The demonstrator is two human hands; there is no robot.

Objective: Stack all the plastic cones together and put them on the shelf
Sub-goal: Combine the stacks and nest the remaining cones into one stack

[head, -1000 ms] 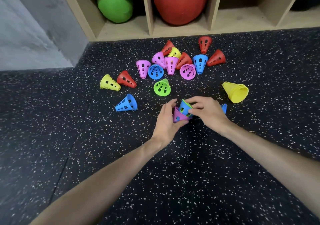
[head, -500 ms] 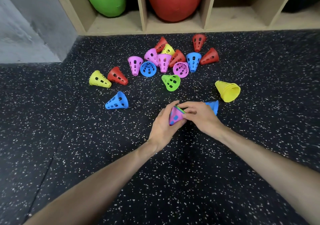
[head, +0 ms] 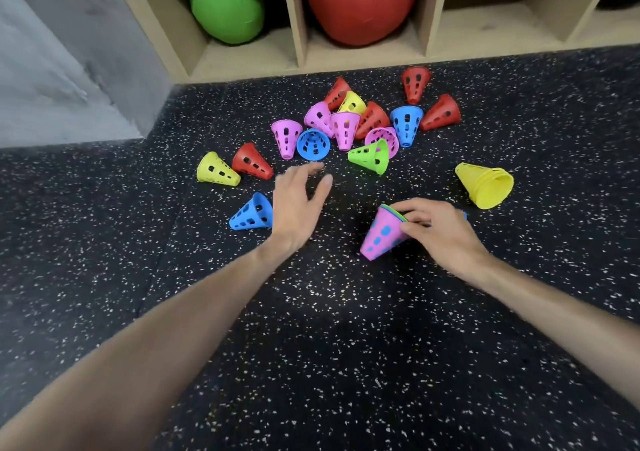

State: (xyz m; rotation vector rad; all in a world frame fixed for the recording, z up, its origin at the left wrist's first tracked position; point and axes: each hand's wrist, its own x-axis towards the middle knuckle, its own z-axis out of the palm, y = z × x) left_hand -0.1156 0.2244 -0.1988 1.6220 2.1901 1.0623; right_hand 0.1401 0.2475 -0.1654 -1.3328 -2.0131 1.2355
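Observation:
My right hand (head: pixel 438 230) grips a small nested stack of cones (head: pixel 382 234), pink outside with blue and green rims showing, tilted with its tip on the floor. My left hand (head: pixel 299 197) hovers with its fingers spread and holds nothing, just right of a lying blue cone (head: pixel 251 213). Beyond it lie a yellow cone (head: pixel 216 175), a red cone (head: pixel 251 162) and a green cone (head: pixel 370 156). Several pink, blue, red and yellow cones (head: pixel 346 128) cluster near the shelf. A nested yellow stack (head: pixel 486 187) lies at the right.
A wooden shelf (head: pixel 301 52) with open compartments runs along the back. A green cushion (head: pixel 225 7) fills one bay and a red cushion (head: pixel 356 3) the bay beside it. A grey wall (head: pixel 62 52) stands at the left. The floor is black speckled rubber.
My left hand let go of the stack and moved up and left, its fingers spread. My right hand keeps the stack, now fully nested and tilted tip-down. The green cone rolled onto its side.

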